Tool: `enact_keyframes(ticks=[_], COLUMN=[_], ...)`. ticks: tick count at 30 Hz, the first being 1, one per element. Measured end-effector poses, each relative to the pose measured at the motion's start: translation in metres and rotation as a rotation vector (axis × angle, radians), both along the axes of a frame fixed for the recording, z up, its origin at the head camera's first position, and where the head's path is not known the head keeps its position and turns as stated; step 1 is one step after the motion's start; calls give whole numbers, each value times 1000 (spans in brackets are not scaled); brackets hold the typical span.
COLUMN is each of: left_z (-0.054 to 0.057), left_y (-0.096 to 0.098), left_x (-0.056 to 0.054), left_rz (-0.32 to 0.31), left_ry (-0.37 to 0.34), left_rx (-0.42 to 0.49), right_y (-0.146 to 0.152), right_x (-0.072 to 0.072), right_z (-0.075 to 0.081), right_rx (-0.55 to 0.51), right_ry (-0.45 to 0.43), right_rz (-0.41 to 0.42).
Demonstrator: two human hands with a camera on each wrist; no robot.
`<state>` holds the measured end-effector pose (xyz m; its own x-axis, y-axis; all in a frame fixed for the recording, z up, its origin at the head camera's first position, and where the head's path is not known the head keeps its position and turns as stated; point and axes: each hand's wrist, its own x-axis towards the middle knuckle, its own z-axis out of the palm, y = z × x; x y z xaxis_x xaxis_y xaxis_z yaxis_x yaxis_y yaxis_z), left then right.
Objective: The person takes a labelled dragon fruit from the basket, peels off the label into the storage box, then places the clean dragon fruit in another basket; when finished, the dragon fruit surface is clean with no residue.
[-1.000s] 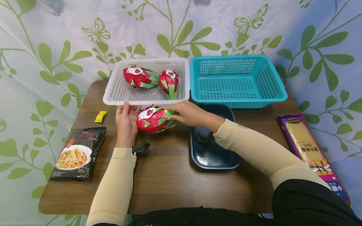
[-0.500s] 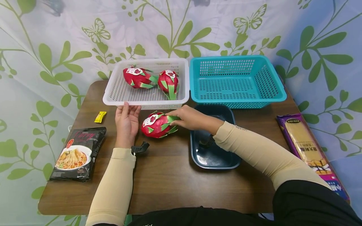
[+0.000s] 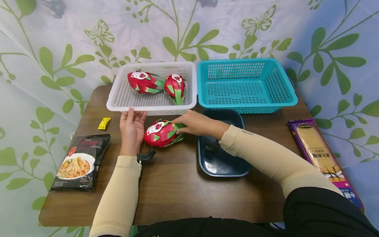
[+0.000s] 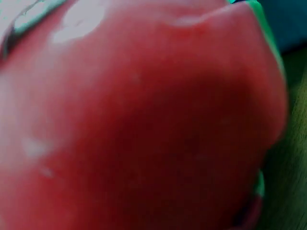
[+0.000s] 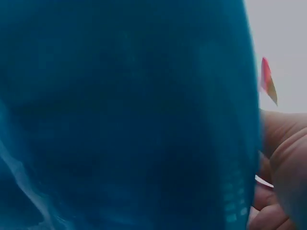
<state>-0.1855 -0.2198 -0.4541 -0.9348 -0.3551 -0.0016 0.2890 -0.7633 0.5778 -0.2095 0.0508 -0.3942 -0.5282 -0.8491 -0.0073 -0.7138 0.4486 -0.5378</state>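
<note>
My right hand (image 3: 193, 122) pinches the green leafy tips of a red dragon fruit (image 3: 162, 135) with a white label. The fruit lies sideways low in front of the white basket (image 3: 148, 108). My left hand (image 3: 132, 131) is palm up to the fruit's left, its fingers relaxed and their tips right at the basket's front rim. Two other dragon fruits (image 3: 140, 82) lie inside that basket. Red skin of the dragon fruit (image 4: 158, 115) fills the left wrist view. Part of my right hand (image 5: 288, 167) shows at the right edge of its wrist view, behind a dark blue wall.
Right of the white basket stands a teal basket (image 3: 247, 106). A dark blue tray (image 3: 225, 163) sits beneath my right forearm. On the left are a small yellow packet (image 3: 104, 123) and a black noodle bag (image 3: 80, 161); a purple pasta pack (image 3: 319, 151) lies far right.
With my right hand holding its tips, the dragon fruit first moved right and toward me, away from my left hand, then slightly back left. The left hand has stayed in place.
</note>
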Motion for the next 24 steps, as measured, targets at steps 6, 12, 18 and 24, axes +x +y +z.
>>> enact_keyframes(ticks=[6,12,18,24], left_z=[-2,0,-2,-10], left_y=[-1,0,1,0], left_x=[0,4,8,19], left_rz=[0,-53,-88,-193], left_ry=[2,-18,-88,-159], left_rx=[-30,-100,-309,-687], right_y=[-7,-10,-10,-8], right_x=[1,0,-2,-4], right_z=[1,1,2,0], right_rx=[58,90,88,90], right_ry=[17,21,-2,-7], right_rz=[-35,-75,-67,-51])
